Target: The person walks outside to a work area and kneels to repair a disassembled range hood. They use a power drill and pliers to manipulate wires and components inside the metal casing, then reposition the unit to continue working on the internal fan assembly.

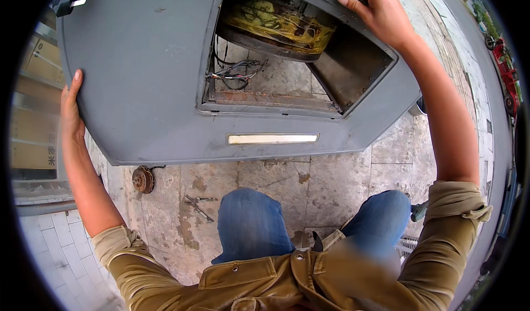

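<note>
A large grey metal appliance housing (138, 84) fills the upper view, with a square opening and a pale strip panel (272, 138). Inside the opening are a round fan housing (276, 29) smeared with yellow grime and a bundle of loose wires (237, 73). My left hand (75, 104) grips the housing's left edge, thumb along its face. My right hand (381, 18) holds the upper edge at the right of the opening, thumb on the rim. A black plug (69, 2) sits at the housing's top left corner.
On the stained paving (337, 189) lie a rusty round motor part (143, 179) and metal hand tools (200, 206). My bent knees are below. Glass panes with cardboard boxes (34, 140) stand at the left. A red three-wheeler (502, 68) is parked by the road at the far right.
</note>
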The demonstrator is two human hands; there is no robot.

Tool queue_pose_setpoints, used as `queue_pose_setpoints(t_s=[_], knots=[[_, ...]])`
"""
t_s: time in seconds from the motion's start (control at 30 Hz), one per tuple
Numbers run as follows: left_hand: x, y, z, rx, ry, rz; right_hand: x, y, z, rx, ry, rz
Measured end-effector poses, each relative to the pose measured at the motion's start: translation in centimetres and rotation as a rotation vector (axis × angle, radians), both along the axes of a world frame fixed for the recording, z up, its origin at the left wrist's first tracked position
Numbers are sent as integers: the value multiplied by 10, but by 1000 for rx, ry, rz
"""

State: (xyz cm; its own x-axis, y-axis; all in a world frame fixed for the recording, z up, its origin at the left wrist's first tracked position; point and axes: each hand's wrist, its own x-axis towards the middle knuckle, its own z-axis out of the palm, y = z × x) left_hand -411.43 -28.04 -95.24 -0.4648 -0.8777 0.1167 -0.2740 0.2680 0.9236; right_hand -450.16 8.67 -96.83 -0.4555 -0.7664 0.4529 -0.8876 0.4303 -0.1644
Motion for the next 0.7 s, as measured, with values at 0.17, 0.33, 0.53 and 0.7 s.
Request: queue_pose_setpoints(t_s=[0.17, 0.33, 0.53, 0.7], knots=[[-44, 15, 127, -201, -234, -47, -12, -2, 19, -169, -447, -69], [-148, 86, 144, -403, -188, -155, -102, 42, -13, -344, 128, -171], [-276, 145, 221, -672, -524, -165, 58, 64, -52, -483, -583, 156], [-367, 144, 237, -991, -530, -354, 119, 65, -80, -317, -616, 182]])
